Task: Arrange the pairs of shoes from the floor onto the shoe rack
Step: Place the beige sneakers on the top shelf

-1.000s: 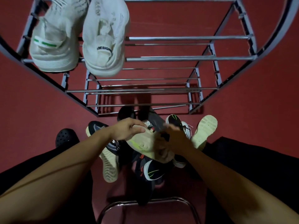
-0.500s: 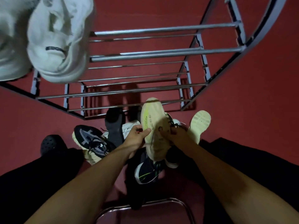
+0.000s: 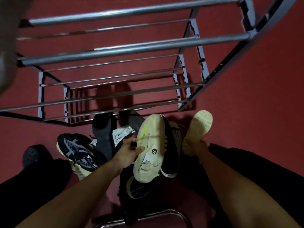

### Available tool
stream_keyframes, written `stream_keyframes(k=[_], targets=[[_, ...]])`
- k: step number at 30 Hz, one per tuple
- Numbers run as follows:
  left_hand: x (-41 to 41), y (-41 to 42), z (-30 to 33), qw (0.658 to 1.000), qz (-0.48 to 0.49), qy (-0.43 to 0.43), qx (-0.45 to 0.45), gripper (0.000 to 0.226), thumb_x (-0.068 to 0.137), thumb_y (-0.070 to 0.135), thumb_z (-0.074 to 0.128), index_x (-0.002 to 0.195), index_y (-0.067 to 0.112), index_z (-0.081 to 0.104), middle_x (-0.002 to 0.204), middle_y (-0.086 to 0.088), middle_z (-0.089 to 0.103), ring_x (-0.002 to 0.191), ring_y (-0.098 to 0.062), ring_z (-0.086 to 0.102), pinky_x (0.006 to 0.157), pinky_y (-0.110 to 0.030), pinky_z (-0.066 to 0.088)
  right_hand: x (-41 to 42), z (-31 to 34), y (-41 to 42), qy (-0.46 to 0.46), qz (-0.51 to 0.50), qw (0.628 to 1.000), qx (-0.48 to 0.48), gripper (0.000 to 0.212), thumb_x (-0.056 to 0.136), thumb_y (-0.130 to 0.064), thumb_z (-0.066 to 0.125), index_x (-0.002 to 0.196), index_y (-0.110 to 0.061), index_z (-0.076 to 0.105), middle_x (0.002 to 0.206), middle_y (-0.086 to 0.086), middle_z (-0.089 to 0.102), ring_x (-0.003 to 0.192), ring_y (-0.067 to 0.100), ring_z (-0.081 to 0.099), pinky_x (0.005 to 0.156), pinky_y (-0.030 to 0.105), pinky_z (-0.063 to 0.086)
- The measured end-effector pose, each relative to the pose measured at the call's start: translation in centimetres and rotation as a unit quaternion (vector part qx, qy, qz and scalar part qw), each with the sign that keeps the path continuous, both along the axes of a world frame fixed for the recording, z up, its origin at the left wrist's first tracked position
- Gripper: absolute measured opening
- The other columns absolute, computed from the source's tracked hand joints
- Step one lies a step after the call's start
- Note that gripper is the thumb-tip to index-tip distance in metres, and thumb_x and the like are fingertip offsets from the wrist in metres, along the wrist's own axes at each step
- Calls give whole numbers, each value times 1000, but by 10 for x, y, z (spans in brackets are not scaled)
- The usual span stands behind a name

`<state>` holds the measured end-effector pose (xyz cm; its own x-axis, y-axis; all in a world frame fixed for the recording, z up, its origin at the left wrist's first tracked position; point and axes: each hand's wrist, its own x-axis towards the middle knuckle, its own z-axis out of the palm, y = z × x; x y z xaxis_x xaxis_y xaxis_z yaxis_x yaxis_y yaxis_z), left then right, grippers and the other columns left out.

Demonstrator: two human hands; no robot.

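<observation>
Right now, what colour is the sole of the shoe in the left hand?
Pale cream with a neon yellow-green streak, shown in the head view: sole, left hand.

Dim room, dark red floor seen from above

The red floor [image 3: 246,89] fills nearly the whole view and looks like a fine-textured mat or carpet, though the low light makes the material hard to judge. It is evenly coloured, brighter toward the middle and falling into shadow at the lower edge and corners. Long thin shadows and two rounded dark patches lie on it near the centre. At the bottom edge a curved, shiny metal tube [image 3: 172,214] arcs across the floor, seemingly part of a chair or stool frame. No wall or window shows; the light seems to come from overhead
</observation>
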<state>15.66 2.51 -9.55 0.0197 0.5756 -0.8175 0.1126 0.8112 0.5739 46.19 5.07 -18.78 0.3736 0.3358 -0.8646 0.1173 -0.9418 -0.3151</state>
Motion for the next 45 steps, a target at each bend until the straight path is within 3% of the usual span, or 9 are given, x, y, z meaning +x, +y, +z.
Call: stream_keyframes(k=[5,11,18,26,30,35,39,43,45], targets=[[0,3,-5,999,37,-20,-23,27,94,19,70,117,18,57,108,-2,74,89,-15,74,64,-30,60,12,-21,-7,-10,42,999,18,108,57,-57,86,143,-6,46,134,17,58,117,35,60,97,48,54],[-9,-4,3,999,39,-1,-8,22,94,17,70,113,15,58,108,-6,74,92,-20,74,71,-37,62,-41,18,-15,-102,46,983,146,56,61,-42,83,102,-12,60,97,12,67,82,29,67,64,48,60],[-49,-21,23,996,36,70,29,27,94,9,68,114,0,52,105,-19,69,78,-26,68,65,-39,59,-99,83,-73,-90,272,906,310,61,70,-56,75,115,-17,63,144,14,38,132,25,40,112,39,37],[-70,-32,20,994,72,78,32,30,92,16,72,115,9,55,107,-16,71,90,-31,71,73,-43,59,-108,69,-67,-26,41,980,191,94,58,-4,92,133,-2,37,129,11,53,114,29,57,101,45,48],[-64,-27,20,994,77,66,28,29,94,13,70,117,9,54,105,-10,70,85,-26,70,68,-36,57,-96,55,-62,26,54,985,163,61,63,-1,90,119,1,63,114,12,70,103,26,67,81,33,53],[-91,-29,22,993,66,101,16,27,93,15,71,116,9,57,98,-17,72,70,-25,66,61,-31,54,-126,70,-62,-242,212,901,292,44,78,-31,76,114,-10,64,119,16,58,111,33,56,95,42,49],[-142,-44,34,984,40,174,29,29,95,17,68,120,5,60,102,-13,72,74,-19,66,60,-25,52,-187,76,-78,-42,430,821,373,32,85,-31,71,110,-13,64,104,5,61,94,19,58,84,25,45],[-207,-73,47,967,88,239,21,26,96,12,67,118,1,57,74,-2,72,55,-7,65,54,-21,53,-253,69,-96,109,503,828,224,33,85,-27,75,113,-12,66,106,4,66,85,9,56,80,19,45],[-238,-88,45,957,100,272,19,30,95,14,68,121,1,58,97,-13,74,72,-11,67,68,-25,54,-288,60,-105,155,522,826,145,33,86,-24,73,117,-15,66,114,3,67,93,11,60,84,18,48]])
